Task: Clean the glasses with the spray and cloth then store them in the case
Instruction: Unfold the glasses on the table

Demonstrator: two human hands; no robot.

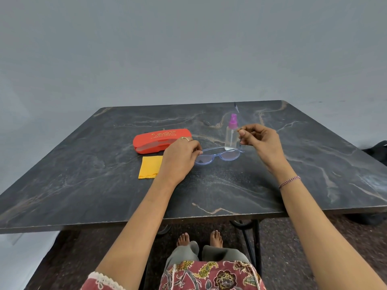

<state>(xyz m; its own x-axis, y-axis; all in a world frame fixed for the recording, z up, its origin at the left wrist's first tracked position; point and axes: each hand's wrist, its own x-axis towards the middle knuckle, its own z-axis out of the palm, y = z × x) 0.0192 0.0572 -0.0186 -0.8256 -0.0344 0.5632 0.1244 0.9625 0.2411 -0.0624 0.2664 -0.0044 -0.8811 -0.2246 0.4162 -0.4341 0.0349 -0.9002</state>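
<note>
The glasses (219, 153) span left to right between the hands, the left hand (180, 155) pinching their left end and the right hand (259, 139) pinching their raised right temple, nearest the spray bottle (231, 135).

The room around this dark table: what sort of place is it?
Probably a plain indoor room, perhaps at home: a marble-patterned table on thin metal legs, a bare grey wall, and the person's bare feet on a speckled floor.
</note>
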